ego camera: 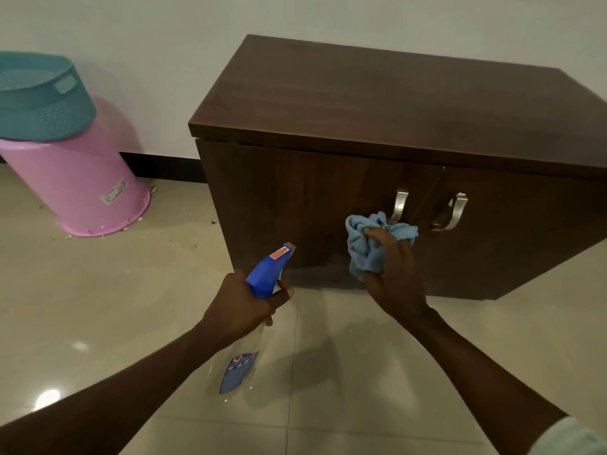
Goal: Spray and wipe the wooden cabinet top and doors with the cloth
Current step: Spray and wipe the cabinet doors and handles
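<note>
left hand (pixel 243 303) fingers curl round the sprayer (pixel 267 270), aimed at the door (pixel 295 205), while right hand (pixel 394 274) fingers bunch the cloth (pixel 368 244) against it, likely to wipe.

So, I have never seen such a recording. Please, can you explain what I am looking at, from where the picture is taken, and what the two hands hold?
There is no machine here. A person wears one camera on the head, looking forward and down, so you see their own two arms. The left hand grips a spray bottle with a blue head, its nozzle toward the wooden cabinet. The right hand presses a crumpled blue cloth against the left door, just below its metal handle. The cabinet stands on a tiled floor against the wall. Nothing lies on its top. To its left stands an upturned pink bucket with a teal basket on it.
</note>
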A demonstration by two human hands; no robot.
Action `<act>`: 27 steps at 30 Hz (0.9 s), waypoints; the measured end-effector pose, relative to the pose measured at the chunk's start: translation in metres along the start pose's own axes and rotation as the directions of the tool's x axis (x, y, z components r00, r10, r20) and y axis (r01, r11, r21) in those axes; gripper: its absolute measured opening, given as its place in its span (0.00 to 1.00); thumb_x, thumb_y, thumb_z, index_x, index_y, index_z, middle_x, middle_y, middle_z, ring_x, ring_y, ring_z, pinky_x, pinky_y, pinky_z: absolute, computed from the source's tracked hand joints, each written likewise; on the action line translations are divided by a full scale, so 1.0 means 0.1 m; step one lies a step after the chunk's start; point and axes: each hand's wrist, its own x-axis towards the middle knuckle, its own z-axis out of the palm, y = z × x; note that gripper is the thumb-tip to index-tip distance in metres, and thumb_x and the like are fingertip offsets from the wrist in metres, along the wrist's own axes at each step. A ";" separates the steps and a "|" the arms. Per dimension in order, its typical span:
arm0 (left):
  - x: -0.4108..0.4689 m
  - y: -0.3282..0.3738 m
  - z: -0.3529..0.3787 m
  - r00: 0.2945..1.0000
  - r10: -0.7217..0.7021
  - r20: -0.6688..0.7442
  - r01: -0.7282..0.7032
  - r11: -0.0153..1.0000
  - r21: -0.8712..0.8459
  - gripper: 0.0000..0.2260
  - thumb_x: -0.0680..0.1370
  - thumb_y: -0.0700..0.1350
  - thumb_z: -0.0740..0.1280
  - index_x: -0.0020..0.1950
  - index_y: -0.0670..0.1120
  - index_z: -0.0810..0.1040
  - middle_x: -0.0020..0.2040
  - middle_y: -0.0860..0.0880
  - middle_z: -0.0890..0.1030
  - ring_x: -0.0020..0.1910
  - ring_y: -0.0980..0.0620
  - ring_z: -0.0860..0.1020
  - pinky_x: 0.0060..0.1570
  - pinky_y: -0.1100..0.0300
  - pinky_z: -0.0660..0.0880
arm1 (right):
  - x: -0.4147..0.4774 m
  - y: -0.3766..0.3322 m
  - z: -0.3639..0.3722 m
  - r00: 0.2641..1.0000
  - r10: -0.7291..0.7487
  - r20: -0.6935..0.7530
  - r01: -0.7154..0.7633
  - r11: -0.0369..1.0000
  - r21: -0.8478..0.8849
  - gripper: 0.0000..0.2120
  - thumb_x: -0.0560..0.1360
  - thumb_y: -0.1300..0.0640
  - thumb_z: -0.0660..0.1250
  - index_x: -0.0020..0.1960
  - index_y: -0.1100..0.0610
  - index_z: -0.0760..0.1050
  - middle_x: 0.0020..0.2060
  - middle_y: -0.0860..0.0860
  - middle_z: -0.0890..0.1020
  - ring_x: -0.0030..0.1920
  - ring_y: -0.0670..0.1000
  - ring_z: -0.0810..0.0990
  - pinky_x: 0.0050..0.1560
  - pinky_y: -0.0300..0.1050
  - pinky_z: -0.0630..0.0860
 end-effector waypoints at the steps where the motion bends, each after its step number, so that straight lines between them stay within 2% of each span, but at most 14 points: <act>1: 0.00 0.00 -0.01 1.000 -0.006 0.002 0.006 1.000 -0.001 0.08 0.73 0.52 0.69 0.39 0.54 0.71 0.21 0.58 0.78 0.25 0.63 0.78 0.26 0.78 0.69 | 0.01 -0.05 0.07 1.000 0.017 -0.012 -0.017 1.000 0.023 0.25 0.72 0.53 0.67 0.68 0.55 0.66 0.60 0.59 0.76 0.61 0.50 0.71 0.64 0.33 0.68; 3: 0.01 0.00 0.00 1.000 0.006 0.004 -0.006 1.000 -0.002 0.08 0.73 0.52 0.69 0.38 0.55 0.71 0.21 0.60 0.78 0.24 0.63 0.78 0.26 0.78 0.69 | 0.01 -0.17 0.23 0.997 -0.050 0.050 0.051 0.999 -0.013 0.26 0.71 0.58 0.68 0.68 0.56 0.68 0.59 0.62 0.77 0.61 0.54 0.73 0.59 0.44 0.76; 5: 0.03 -0.02 0.01 1.000 0.005 0.006 -0.005 1.000 -0.007 0.07 0.72 0.53 0.70 0.38 0.56 0.72 0.22 0.58 0.79 0.24 0.61 0.79 0.25 0.77 0.69 | 0.01 -0.20 0.39 0.949 -0.220 0.227 0.237 0.970 -0.049 0.27 0.66 0.67 0.73 0.65 0.59 0.74 0.58 0.63 0.79 0.59 0.61 0.77 0.54 0.55 0.79; 7: 0.04 -0.04 0.03 1.000 -0.009 -0.002 0.009 1.000 0.006 0.08 0.72 0.54 0.70 0.38 0.55 0.73 0.22 0.57 0.79 0.25 0.61 0.79 0.26 0.77 0.69 | 0.02 -0.12 0.38 0.888 -0.264 0.378 0.301 0.953 -0.042 0.27 0.65 0.68 0.74 0.63 0.59 0.77 0.59 0.62 0.80 0.59 0.64 0.79 0.57 0.59 0.78; 8: 0.04 -0.05 0.04 1.000 -0.010 -0.011 0.010 1.000 0.013 0.08 0.72 0.54 0.69 0.37 0.54 0.73 0.22 0.57 0.79 0.25 0.61 0.79 0.27 0.78 0.69 | 0.02 -0.09 0.32 0.891 -0.239 0.386 0.276 0.960 -0.044 0.25 0.66 0.67 0.74 0.63 0.58 0.77 0.59 0.61 0.80 0.60 0.63 0.78 0.58 0.60 0.78; 10: 0.03 -0.07 0.04 1.000 -0.001 -0.023 0.001 1.000 0.016 0.09 0.72 0.54 0.69 0.36 0.52 0.74 0.22 0.57 0.79 0.25 0.61 0.79 0.28 0.78 0.69 | 0.00 -0.07 0.16 0.953 -0.117 0.280 0.138 0.989 -0.054 0.23 0.68 0.62 0.71 0.63 0.56 0.76 0.58 0.60 0.80 0.58 0.62 0.78 0.56 0.56 0.78; 12: 0.02 -0.08 0.05 1.000 -0.004 -0.013 0.004 1.000 -0.002 0.08 0.72 0.52 0.69 0.37 0.53 0.74 0.22 0.55 0.79 0.25 0.61 0.79 0.28 0.78 0.69 | 0.03 -0.07 -0.03 0.999 -0.023 0.044 0.026 0.999 -0.048 0.23 0.68 0.59 0.68 0.63 0.54 0.73 0.53 0.60 0.79 0.53 0.57 0.77 0.51 0.46 0.77; 13: 0.01 -0.08 0.06 1.000 -0.007 -0.006 0.007 1.000 -0.001 0.08 0.72 0.52 0.70 0.37 0.53 0.73 0.23 0.54 0.79 0.25 0.61 0.79 0.28 0.78 0.69 | 0.05 -0.08 -0.11 0.998 -0.012 -0.059 0.010 0.999 -0.030 0.23 0.68 0.60 0.68 0.63 0.53 0.72 0.51 0.60 0.79 0.50 0.54 0.76 0.49 0.41 0.75; 16: 0.00 -0.03 0.05 1.000 -0.010 0.008 0.010 0.999 0.040 0.08 0.73 0.52 0.69 0.37 0.53 0.73 0.27 0.53 0.79 0.24 0.62 0.78 0.27 0.78 0.69 | 0.04 -0.21 -0.17 0.976 0.002 -0.219 0.000 1.000 0.010 0.21 0.69 0.63 0.70 0.61 0.55 0.72 0.49 0.60 0.79 0.49 0.50 0.74 0.54 0.27 0.68; 18: 0.03 -0.01 0.02 1.000 0.019 -0.010 -0.019 0.999 0.032 0.07 0.73 0.51 0.70 0.38 0.53 0.74 0.26 0.52 0.79 0.25 0.61 0.79 0.29 0.76 0.71 | 0.03 -0.26 -0.13 0.963 0.068 -0.262 -0.056 0.997 0.053 0.19 0.69 0.66 0.73 0.59 0.61 0.74 0.49 0.61 0.79 0.50 0.52 0.75 0.56 0.30 0.70; 20: 0.06 0.01 0.01 1.000 0.028 -0.014 -0.028 1.000 0.013 0.06 0.73 0.50 0.70 0.43 0.50 0.76 0.27 0.49 0.81 0.26 0.58 0.80 0.32 0.72 0.73 | -0.02 -0.27 -0.12 0.947 0.171 -0.273 -0.137 0.981 0.140 0.18 0.69 0.67 0.74 0.56 0.64 0.74 0.49 0.60 0.78 0.50 0.56 0.77 0.55 0.39 0.74; 22: 0.07 0.00 -0.01 1.000 0.016 -0.018 -0.016 1.000 0.008 0.08 0.73 0.50 0.70 0.46 0.48 0.76 0.28 0.48 0.82 0.26 0.58 0.80 0.33 0.71 0.73 | 0.00 -0.26 -0.18 0.925 0.194 -0.327 -0.113 0.961 0.252 0.17 0.69 0.61 0.72 0.55 0.58 0.71 0.49 0.52 0.74 0.49 0.51 0.76 0.52 0.36 0.73; 24: 0.07 -0.02 0.00 1.000 -0.001 -0.016 0.001 1.000 0.013 0.09 0.73 0.50 0.70 0.47 0.47 0.77 0.29 0.48 0.82 0.26 0.58 0.80 0.32 0.72 0.73 | 0.06 -0.27 -0.17 0.904 0.181 -0.386 -0.070 0.956 0.283 0.21 0.68 0.56 0.74 0.55 0.51 0.66 0.50 0.47 0.70 0.48 0.45 0.73 0.51 0.33 0.71; 27: 0.06 -0.01 0.00 0.999 -0.024 -0.021 0.024 1.000 -0.001 0.09 0.73 0.50 0.70 0.48 0.47 0.76 0.30 0.47 0.82 0.26 0.56 0.80 0.31 0.72 0.73 | 0.10 -0.26 -0.01 0.902 0.243 -0.356 -0.140 0.946 0.291 0.21 0.68 0.58 0.75 0.55 0.55 0.67 0.49 0.53 0.72 0.47 0.47 0.74 0.51 0.31 0.70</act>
